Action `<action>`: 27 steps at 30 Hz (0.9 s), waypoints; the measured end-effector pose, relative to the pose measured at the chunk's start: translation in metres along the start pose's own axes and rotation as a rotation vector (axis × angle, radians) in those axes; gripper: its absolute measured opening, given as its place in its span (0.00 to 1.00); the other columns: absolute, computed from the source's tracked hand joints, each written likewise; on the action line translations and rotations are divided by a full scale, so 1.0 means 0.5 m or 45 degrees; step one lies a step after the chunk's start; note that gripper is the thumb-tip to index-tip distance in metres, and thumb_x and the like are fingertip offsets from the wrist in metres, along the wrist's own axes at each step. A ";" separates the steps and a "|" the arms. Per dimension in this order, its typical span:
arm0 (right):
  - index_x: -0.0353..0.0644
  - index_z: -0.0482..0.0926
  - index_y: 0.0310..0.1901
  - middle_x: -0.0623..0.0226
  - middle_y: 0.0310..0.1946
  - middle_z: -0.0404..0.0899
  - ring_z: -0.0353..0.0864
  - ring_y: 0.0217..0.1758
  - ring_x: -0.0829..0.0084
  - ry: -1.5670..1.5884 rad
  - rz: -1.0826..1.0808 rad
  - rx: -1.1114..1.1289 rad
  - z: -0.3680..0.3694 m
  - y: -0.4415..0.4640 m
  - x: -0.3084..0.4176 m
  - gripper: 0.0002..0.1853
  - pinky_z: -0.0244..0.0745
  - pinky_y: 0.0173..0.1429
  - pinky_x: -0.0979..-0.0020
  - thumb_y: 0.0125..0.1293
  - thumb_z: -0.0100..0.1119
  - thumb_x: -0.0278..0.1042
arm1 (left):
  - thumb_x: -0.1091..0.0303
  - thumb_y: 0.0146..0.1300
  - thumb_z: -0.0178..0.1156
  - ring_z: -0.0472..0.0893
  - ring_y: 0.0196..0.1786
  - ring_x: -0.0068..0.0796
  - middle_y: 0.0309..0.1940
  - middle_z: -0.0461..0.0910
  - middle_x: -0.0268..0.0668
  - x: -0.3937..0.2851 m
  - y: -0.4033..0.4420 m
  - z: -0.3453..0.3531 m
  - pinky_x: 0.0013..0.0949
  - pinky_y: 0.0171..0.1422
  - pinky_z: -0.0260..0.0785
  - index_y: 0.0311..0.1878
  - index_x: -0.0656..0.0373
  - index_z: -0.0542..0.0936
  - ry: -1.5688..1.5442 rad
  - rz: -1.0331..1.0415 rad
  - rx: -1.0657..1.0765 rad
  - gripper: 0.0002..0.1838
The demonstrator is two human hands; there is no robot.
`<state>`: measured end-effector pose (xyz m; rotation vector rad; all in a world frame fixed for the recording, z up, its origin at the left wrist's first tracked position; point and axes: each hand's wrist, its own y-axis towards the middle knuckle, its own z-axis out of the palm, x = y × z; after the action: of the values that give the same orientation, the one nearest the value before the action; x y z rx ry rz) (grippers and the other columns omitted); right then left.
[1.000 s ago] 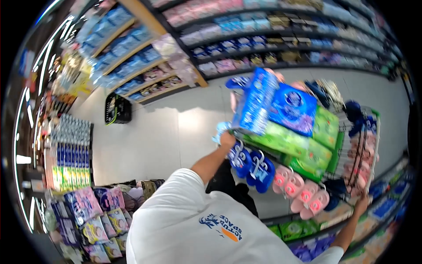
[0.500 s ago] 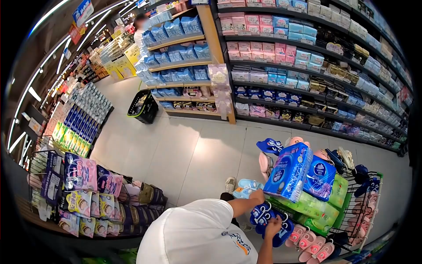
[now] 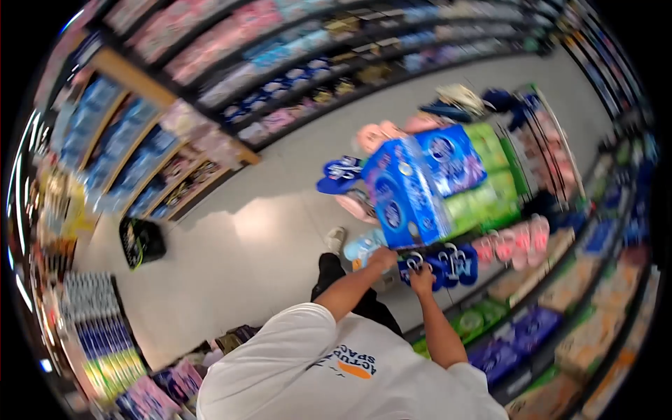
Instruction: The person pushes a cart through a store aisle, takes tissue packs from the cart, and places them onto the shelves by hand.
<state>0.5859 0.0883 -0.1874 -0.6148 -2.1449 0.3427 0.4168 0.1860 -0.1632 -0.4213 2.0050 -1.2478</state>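
Observation:
My left hand [image 3: 381, 260] is closed at the near left corner of a loaded shopping cart, beside light blue slippers [image 3: 364, 245]; what it grips is hidden. My right hand [image 3: 421, 280] is closed at the hanger of dark blue slippers [image 3: 448, 266] hung along the cart's near side. Pink slippers [image 3: 518, 241] hang to their right. On the cart lie a large blue pack [image 3: 399, 203], a smaller blue pack [image 3: 450, 157] and green packs [image 3: 483, 199]. Another blue pair of slippers [image 3: 339, 174] hangs at the far left corner. Motion blur softens details.
Close on my right runs a shelf with purple packs [image 3: 525, 336] and green packs. Across the aisle stands a long shelf of packaged goods [image 3: 301, 77]. A black basket [image 3: 142, 241] is on the floor at left, near stacked boxes [image 3: 91, 301].
My view has turned right, so the cart sits higher and further left and the right-hand shelf has come into sight. My right hand has shifted along the dark blue slippers toward my left hand.

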 end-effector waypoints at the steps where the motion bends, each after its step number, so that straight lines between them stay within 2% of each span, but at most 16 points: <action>1: 0.32 0.73 0.48 0.54 0.33 0.82 0.83 0.40 0.57 -0.034 0.125 -0.001 0.003 -0.006 0.004 0.24 0.74 0.46 0.60 0.55 0.65 0.39 | 0.55 0.57 0.49 0.79 0.54 0.55 0.47 0.81 0.55 0.042 0.075 0.037 0.47 0.58 0.69 0.42 0.67 0.83 0.020 0.116 -0.019 0.24; 3: 0.34 0.68 0.63 0.53 0.37 0.83 0.83 0.42 0.59 -0.065 0.258 0.000 0.006 -0.035 0.012 0.34 0.75 0.49 0.62 0.56 0.65 0.39 | 0.56 0.57 0.48 0.81 0.47 0.55 0.40 0.82 0.55 0.053 0.093 0.042 0.47 0.56 0.69 0.37 0.67 0.83 -0.052 0.080 0.005 0.23; 4: 0.34 0.67 0.64 0.53 0.34 0.81 0.82 0.40 0.54 -0.013 0.213 -0.052 0.006 -0.055 0.025 0.35 0.74 0.47 0.59 0.54 0.63 0.38 | 0.57 0.57 0.48 0.83 0.38 0.51 0.32 0.84 0.52 0.053 0.080 0.035 0.47 0.49 0.71 0.32 0.67 0.83 -0.145 0.212 0.077 0.22; 5: 0.34 0.66 0.65 0.53 0.36 0.81 0.81 0.41 0.54 0.026 0.194 -0.110 0.012 -0.068 0.029 0.36 0.74 0.47 0.59 0.54 0.63 0.37 | 0.57 0.59 0.50 0.83 0.30 0.45 0.26 0.84 0.47 0.042 0.067 0.032 0.45 0.44 0.72 0.30 0.67 0.82 -0.215 0.135 0.065 0.21; 10: 0.35 0.66 0.65 0.49 0.41 0.79 0.80 0.42 0.54 0.178 0.243 -0.255 0.014 -0.090 0.039 0.36 0.74 0.49 0.60 0.54 0.64 0.34 | 0.54 0.61 0.53 0.83 0.31 0.41 0.30 0.85 0.45 0.016 0.040 -0.008 0.40 0.42 0.73 0.36 0.65 0.83 -0.139 0.066 0.252 0.21; 12: 0.36 0.65 0.66 0.56 0.43 0.78 0.80 0.35 0.67 0.056 0.151 -0.426 0.010 -0.087 0.035 0.35 0.75 0.44 0.69 0.57 0.65 0.31 | 0.53 0.62 0.54 0.83 0.35 0.40 0.33 0.85 0.42 0.018 0.018 -0.043 0.39 0.43 0.73 0.40 0.63 0.84 0.170 0.344 0.223 0.21; 13: 0.36 0.65 0.66 0.56 0.43 0.78 0.80 0.35 0.67 0.077 0.164 -0.441 -0.003 -0.091 0.065 0.35 0.75 0.44 0.69 0.57 0.65 0.31 | 0.56 0.60 0.56 0.83 0.40 0.39 0.33 0.86 0.40 0.045 0.034 -0.065 0.39 0.44 0.73 0.43 0.60 0.84 0.270 0.510 0.260 0.18; 15: 0.35 0.69 0.62 0.51 0.49 0.78 0.81 0.45 0.61 0.286 0.199 -0.540 -0.056 -0.097 0.127 0.33 0.76 0.50 0.64 0.53 0.66 0.31 | 0.69 0.57 0.59 0.82 0.29 0.29 0.28 0.84 0.41 0.092 0.083 -0.125 0.32 0.35 0.73 0.40 0.66 0.83 0.135 0.762 -0.011 0.12; 16: 0.35 0.69 0.62 0.51 0.49 0.78 0.81 0.45 0.61 0.303 0.206 -0.566 -0.068 -0.094 0.148 0.33 0.76 0.50 0.64 0.53 0.66 0.31 | 0.78 0.53 0.54 0.82 0.30 0.29 0.29 0.84 0.43 0.072 0.069 -0.183 0.32 0.36 0.73 0.40 0.67 0.82 -0.239 0.659 -0.013 0.12; 18: 0.34 0.68 0.62 0.51 0.51 0.77 0.81 0.47 0.63 0.354 0.081 -0.668 -0.080 -0.095 0.190 0.35 0.76 0.52 0.65 0.52 0.69 0.34 | 0.79 0.53 0.53 0.83 0.33 0.31 0.31 0.84 0.43 0.015 0.054 -0.305 0.32 0.39 0.74 0.41 0.67 0.81 0.036 1.001 -0.572 0.13; 20: 0.33 0.64 0.65 0.49 0.54 0.75 0.78 0.53 0.61 0.370 0.145 -0.616 -0.087 -0.090 0.240 0.40 0.73 0.56 0.64 0.51 0.71 0.36 | 0.76 0.53 0.58 0.83 0.40 0.33 0.38 0.84 0.44 -0.050 0.073 -0.410 0.32 0.48 0.73 0.49 0.66 0.79 -0.102 1.035 -0.770 0.17; 22: 0.31 0.59 0.68 0.49 0.59 0.71 0.74 0.60 0.59 0.510 0.147 -0.552 -0.082 -0.073 0.276 0.45 0.70 0.61 0.63 0.50 0.72 0.38 | 0.75 0.51 0.61 0.76 0.58 0.40 0.58 0.74 0.49 -0.146 0.051 -0.494 0.37 0.60 0.69 0.65 0.63 0.69 0.001 1.093 -0.585 0.34; 23: 0.31 0.54 0.70 0.49 0.62 0.68 0.69 0.65 0.58 0.590 0.185 -0.474 -0.079 -0.067 0.295 0.50 0.67 0.65 0.62 0.49 0.73 0.36 | 0.77 0.47 0.61 0.74 0.61 0.42 0.63 0.70 0.49 -0.180 0.059 -0.516 0.37 0.61 0.69 0.68 0.62 0.65 0.046 1.141 -0.522 0.39; 24: 0.31 0.54 0.70 0.49 0.62 0.68 0.69 0.65 0.58 0.593 0.191 -0.500 -0.074 -0.058 0.311 0.50 0.67 0.65 0.62 0.49 0.73 0.36 | 0.77 0.47 0.61 0.74 0.61 0.42 0.63 0.70 0.49 -0.216 0.058 -0.527 0.37 0.61 0.69 0.68 0.62 0.65 0.052 1.161 -0.502 0.39; 26: 0.32 0.55 0.70 0.51 0.63 0.68 0.68 0.65 0.60 0.782 0.106 -0.443 -0.062 -0.044 0.342 0.50 0.66 0.66 0.62 0.47 0.74 0.34 | 0.79 0.45 0.62 0.72 0.63 0.42 0.66 0.67 0.48 -0.282 0.055 -0.539 0.37 0.63 0.67 0.70 0.61 0.63 0.181 1.329 -0.175 0.43; 27: 0.32 0.55 0.70 0.51 0.63 0.68 0.68 0.65 0.60 0.784 0.123 -0.474 -0.051 -0.046 0.357 0.50 0.66 0.66 0.62 0.47 0.74 0.34 | 0.79 0.44 0.60 0.75 0.58 0.41 0.58 0.75 0.46 -0.289 0.090 -0.536 0.37 0.64 0.66 0.68 0.59 0.66 0.015 1.310 0.005 0.40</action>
<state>0.5078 0.1661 -0.0427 -0.9012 -1.5890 -0.1893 0.3260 0.4655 -0.0722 0.5776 1.7980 -0.5813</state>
